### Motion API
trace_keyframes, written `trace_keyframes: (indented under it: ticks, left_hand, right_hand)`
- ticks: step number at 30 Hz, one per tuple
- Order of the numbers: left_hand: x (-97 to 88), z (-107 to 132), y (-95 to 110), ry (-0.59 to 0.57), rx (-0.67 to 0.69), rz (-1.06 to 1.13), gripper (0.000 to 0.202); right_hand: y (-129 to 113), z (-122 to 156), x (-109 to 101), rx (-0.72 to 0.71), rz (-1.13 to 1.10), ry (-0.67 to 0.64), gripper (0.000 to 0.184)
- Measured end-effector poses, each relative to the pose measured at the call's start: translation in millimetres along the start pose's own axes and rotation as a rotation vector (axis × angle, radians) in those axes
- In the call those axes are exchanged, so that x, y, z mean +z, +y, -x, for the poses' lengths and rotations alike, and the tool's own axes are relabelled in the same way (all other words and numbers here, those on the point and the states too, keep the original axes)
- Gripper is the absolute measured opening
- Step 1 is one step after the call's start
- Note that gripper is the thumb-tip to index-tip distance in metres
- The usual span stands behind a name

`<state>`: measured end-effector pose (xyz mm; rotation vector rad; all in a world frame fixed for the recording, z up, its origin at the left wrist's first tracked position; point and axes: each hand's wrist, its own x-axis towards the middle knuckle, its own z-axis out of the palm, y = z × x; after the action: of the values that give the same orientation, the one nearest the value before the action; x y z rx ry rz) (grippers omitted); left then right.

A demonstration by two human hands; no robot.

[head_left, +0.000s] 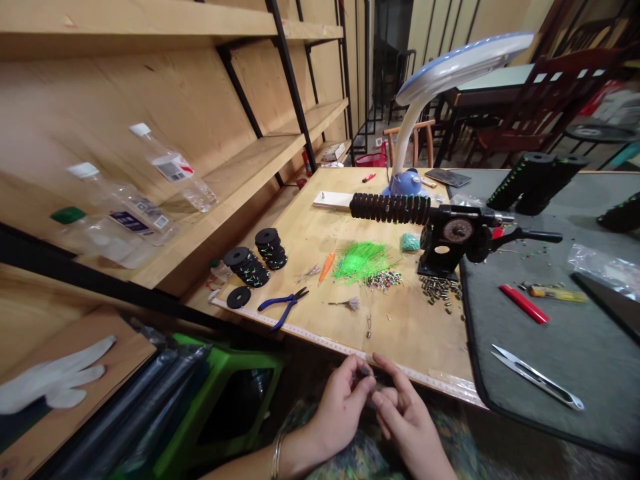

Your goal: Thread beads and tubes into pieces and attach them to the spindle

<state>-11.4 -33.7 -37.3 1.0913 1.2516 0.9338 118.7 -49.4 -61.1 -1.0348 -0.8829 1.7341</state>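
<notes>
My left hand (343,405), with metal bangles at the wrist, pinches a small dark piece (365,371) between thumb and forefinger at the table's front edge. Close beside it, my right hand (407,417) has its thumb pressed to its fingers and the forefinger raised; anything in that pinch is too small to name. Just beyond the hands, a thin wire clip with a small metal weight (369,328) lies on the wooden table (410,333). Farther back are bright green strands (361,260), coloured beads (384,280), small metal cylinders (440,288) and a pale bundle of strands (352,303).
Blue-handled pliers (283,308), an orange pointed tool (327,268) and black foam spools (246,265) lie left. A crank winder (445,237) and desk lamp (406,181) stand behind. Thread snips (537,377) lie on the grey mat (505,340) at right. Shelves (260,167) border the left.
</notes>
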Motion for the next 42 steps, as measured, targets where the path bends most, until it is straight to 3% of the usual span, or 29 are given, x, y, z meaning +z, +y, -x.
trace_keyframes:
  ticks: [15, 25, 30, 42]
  left_hand:
    - [0.9, 2.8, 1.3, -0.031, -0.003, 0.009, 0.009]
    - [-3.2, 6.8, -1.0, -0.056, 0.1, -0.178, 0.006]
    - [-4.5, 7.9, -0.3, -0.082, 0.079, -0.24, 0.005]
    - [-0.8, 6.5, 11.3, -0.104, 0.051, -0.219, 0.003]
  right_hand:
    - [-3.0, -2.7, -0.5, 0.003, -0.012, 0.058, 0.059]
    - [-7.0, -7.5, -7.2, 0.0, 0.056, 0.096, 0.042]
    - [-7.2, -7.5, -10.3, -0.011, 0.052, 0.105, 0.039]
    - [-8.5, -6.7, -8.8, 0.007, 0.049, 0.143, 0.042]
